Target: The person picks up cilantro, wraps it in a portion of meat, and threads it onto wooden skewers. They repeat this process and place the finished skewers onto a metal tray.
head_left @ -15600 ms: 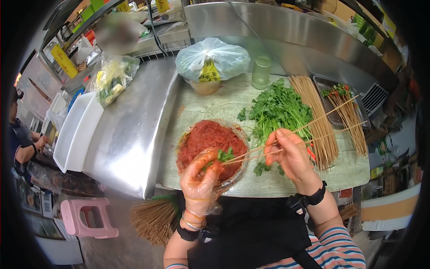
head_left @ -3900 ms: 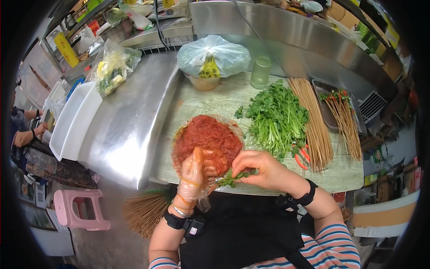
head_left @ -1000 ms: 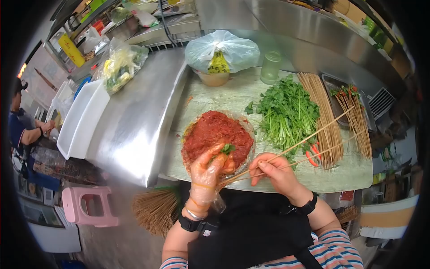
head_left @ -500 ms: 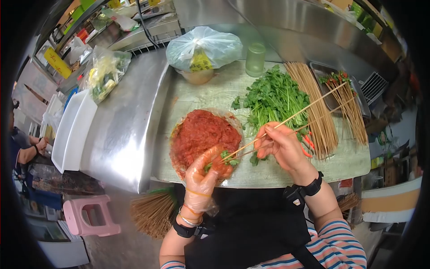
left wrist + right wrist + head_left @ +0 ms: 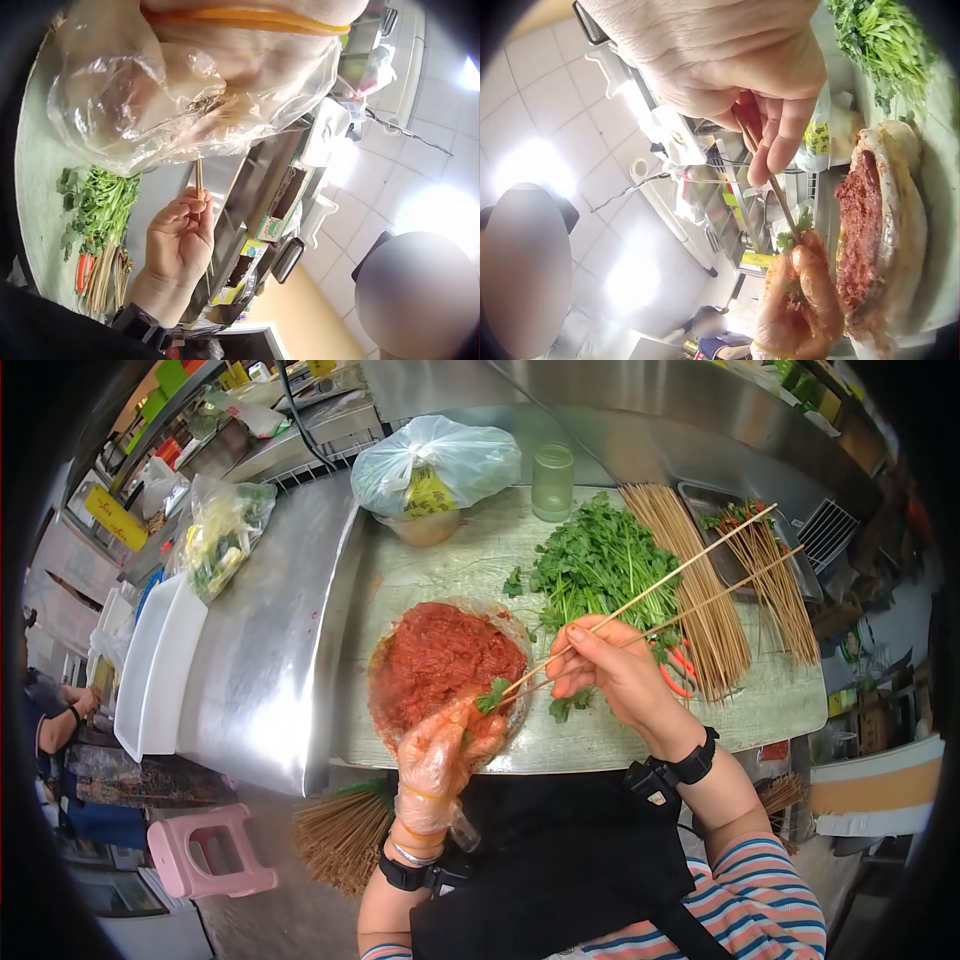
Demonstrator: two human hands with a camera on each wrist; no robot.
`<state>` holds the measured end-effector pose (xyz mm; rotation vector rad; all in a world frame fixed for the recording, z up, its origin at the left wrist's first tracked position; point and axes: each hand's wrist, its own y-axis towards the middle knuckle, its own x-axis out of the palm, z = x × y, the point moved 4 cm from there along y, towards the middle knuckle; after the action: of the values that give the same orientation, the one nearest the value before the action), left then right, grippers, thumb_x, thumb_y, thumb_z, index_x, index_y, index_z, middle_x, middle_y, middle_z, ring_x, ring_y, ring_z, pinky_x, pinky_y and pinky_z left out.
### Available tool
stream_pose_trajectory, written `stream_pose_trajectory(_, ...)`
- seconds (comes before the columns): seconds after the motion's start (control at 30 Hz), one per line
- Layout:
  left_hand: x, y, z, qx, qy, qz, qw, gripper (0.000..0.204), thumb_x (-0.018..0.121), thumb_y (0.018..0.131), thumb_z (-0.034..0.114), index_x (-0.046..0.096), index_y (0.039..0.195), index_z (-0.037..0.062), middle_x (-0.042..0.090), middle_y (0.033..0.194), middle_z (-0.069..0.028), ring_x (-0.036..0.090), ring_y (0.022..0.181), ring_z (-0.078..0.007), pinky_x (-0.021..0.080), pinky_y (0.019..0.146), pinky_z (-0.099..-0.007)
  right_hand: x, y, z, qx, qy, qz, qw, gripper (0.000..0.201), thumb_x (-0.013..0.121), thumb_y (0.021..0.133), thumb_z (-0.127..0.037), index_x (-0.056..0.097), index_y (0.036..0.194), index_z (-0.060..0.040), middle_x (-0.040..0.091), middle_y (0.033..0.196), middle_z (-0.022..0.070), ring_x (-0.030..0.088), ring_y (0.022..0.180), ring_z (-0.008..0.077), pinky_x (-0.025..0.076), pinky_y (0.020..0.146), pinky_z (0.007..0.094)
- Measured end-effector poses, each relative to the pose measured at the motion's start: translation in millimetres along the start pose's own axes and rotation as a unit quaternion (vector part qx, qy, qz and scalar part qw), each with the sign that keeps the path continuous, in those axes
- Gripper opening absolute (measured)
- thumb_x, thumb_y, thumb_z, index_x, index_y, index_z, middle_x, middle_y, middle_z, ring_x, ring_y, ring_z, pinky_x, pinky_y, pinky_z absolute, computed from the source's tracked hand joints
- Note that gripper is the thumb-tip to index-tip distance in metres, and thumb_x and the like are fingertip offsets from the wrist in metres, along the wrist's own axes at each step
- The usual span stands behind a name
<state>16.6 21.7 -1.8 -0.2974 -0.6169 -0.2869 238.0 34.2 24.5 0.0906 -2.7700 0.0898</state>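
Note:
My left hand [image 5: 437,750], in a clear plastic glove with an orange band at the wrist, curls its fingers round a cilantro sprig [image 5: 491,696] at the near edge of a bowl of red minced meat [image 5: 440,650]. Leaves poke out above the reddened glove fingers. My bare right hand [image 5: 622,668] pinches two thin bamboo skewers [image 5: 690,565] between thumb and fingers. Their near ends run into the gloved fingers beside the leaves, as the right wrist view also shows; the tips are hidden there. The skewers' far ends spread apart toward the upper right.
Behind my right hand lie a cilantro pile [image 5: 600,560], red chilies [image 5: 680,668] and a row of bare skewers [image 5: 700,620]. Threaded skewers [image 5: 775,575] lean on a metal tray [image 5: 690,493]. A bagged bowl [image 5: 425,525] and green glass [image 5: 552,485] stand at the back.
Some seconds ago my right hand held cilantro at the left hand; now it holds two skewers. Over the last second the right hand has risen, and the skewers' ends meet the gloved fingers.

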Motion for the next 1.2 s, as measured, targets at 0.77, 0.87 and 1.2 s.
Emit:
stream_pose_trajectory(0.77, -19, 6, 3, 0.077, -0.114, 0.068, 0.988, 0.031, 0.055, 0.094, 0.008, 0.053, 0.124, -0.0025, 0.057, 0.118, -0.0119, 0.059, 0.11, -0.0252, 0.052, 0.096, -0.0382, 54, -43, -4, -0.315, -0.264, -0.073, 0.909, 0.014, 0.052, 0.093, -0.004, 0.063, 0.095, 0.0041, 0.064, 0.091, 0.0158, 0.068, 0.074, 0.0202, 0.054, 0.066, 0.0283)
stream_pose_trajectory(0.87, -24, 7, -2, 0.074, -0.126, 0.078, 0.986, 0.03, 0.056, 0.094, 0.01, 0.054, 0.123, -0.0004, 0.058, 0.117, -0.0095, 0.059, 0.108, -0.0234, 0.051, 0.097, -0.039, 56, -44, 1, -0.36, -0.28, -0.086, 0.886, 0.014, 0.052, 0.091, -0.004, 0.063, 0.096, 0.0022, 0.065, 0.092, 0.0173, 0.068, 0.075, 0.0233, 0.055, 0.067, 0.0305)
stream_pose_trajectory(1.2, -27, 15, -6, 0.084, -0.104, 0.108, 0.985, 0.031, 0.055, 0.096, 0.013, 0.054, 0.125, 0.0024, 0.059, 0.114, -0.0078, 0.059, 0.104, -0.0207, 0.052, 0.093, -0.0378, 72, -42, 4, -0.449, -0.398, -0.098, 0.794, 0.029, 0.067, 0.075, 0.002, 0.062, 0.103, -0.0023, 0.065, 0.096, 0.0148, 0.066, 0.075, 0.0287, 0.055, 0.062, 0.0331)
